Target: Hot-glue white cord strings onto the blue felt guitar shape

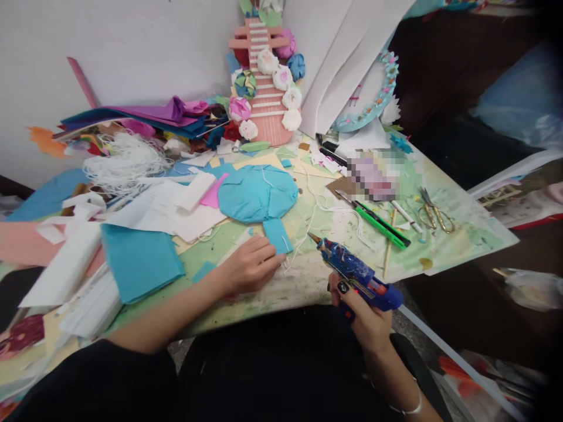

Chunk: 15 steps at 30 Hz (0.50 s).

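Note:
My right hand (367, 316) is wrapped round a blue hot glue gun (356, 272), whose nozzle points up and left toward a white string on the table. My left hand (253, 264) rests on the table with its fingers bent and close together. Its fingertips touch the lower edge of a small blue paper rectangle (276, 234); the thumb is hidden. Joined to or just touching that rectangle is a rounded blue paper-covered shape (258, 193) with a short white string on it. Loose white string (323, 205) lies between it and the glue gun.
A folded blue paper sheet (143, 261) lies left of my forearm. Behind it is a tangle of white cord (127, 164). At right are a green cutter (382, 225) and scissors (435, 212). A pink guitar-shaped craft (268, 108) with paper flowers leans on the wall.

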Tool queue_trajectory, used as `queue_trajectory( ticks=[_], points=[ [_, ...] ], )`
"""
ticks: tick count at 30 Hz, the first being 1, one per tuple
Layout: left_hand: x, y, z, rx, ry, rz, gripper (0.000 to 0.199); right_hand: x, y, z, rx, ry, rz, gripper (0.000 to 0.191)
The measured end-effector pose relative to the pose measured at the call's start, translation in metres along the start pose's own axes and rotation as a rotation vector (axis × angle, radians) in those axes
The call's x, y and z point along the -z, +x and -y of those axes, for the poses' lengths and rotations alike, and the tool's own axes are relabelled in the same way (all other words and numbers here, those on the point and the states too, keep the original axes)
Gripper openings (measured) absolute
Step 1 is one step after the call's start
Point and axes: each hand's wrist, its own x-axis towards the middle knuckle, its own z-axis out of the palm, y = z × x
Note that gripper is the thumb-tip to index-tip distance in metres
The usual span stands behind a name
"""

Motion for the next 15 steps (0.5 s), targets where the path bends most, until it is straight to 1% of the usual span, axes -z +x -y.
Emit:
queue_trajectory(
  ticks=[4,7,8,11,15],
  points=[
    [-0.014,0.007,-0.004,-0.066,0.057,0.057,0.012,0.000,-0.001,0.000,-0.015,0.005,-0.024,0.023],
    [-0.019,0.011,-0.003,-0.129,0.090,0.078,0.007,0.001,-0.002,0.000,-0.018,0.002,-0.026,0.025],
    [-0.020,0.012,-0.003,-0.143,0.098,0.080,0.008,0.001,-0.002,0.000,-0.016,0.005,-0.025,0.026],
    [-0.022,0.013,-0.003,-0.128,0.092,0.064,0.015,0.001,-0.003,0.001,-0.018,0.013,-0.035,0.025],
    [-0.023,0.009,-0.002,-0.058,0.005,0.045,0.014,0.001,-0.002,0.001,-0.016,0.028,-0.028,0.022]
  ],
)
